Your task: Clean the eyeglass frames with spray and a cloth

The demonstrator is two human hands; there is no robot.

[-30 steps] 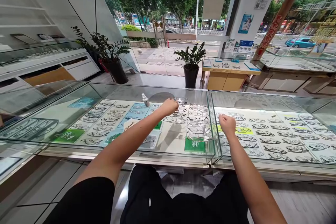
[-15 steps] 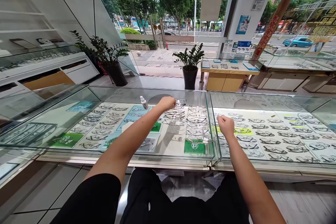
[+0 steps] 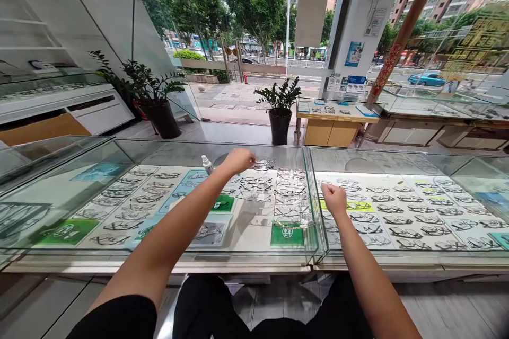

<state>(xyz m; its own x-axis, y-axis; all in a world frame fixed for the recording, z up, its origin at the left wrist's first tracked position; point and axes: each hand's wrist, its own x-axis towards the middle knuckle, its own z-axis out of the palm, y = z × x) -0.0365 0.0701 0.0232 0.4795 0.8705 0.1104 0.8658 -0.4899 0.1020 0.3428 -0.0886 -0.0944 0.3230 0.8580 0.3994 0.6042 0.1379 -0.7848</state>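
Over the glass display case [image 3: 254, 270], my left hand [image 3: 240, 160] is closed, its fingers curled near the back end of a column of eyeglasses [image 3: 255, 186]. What it holds, if anything, is too small to make out. My right hand [image 3: 334, 197] is also closed, above the right-hand case beside the glass divider, close to eyeglasses on a yellow strip [image 3: 358, 205]. Its fingers hide whatever may be inside. A white spray bottle [image 3: 207, 164] stands upright left of my left hand, beyond my forearm.
Green cards [image 3: 287, 233] lie near the case front. Two potted plants [image 3: 279, 124] stand on the floor beyond the cases. A wooden display table [image 3: 332, 131] is behind, before the glass front. More eyeglasses [image 3: 405, 233] fill the right-hand case.
The view has tilted up and shifted, so the case sits lower and further left in the picture. Both hands stay closed, in nearly the same places over the cases.
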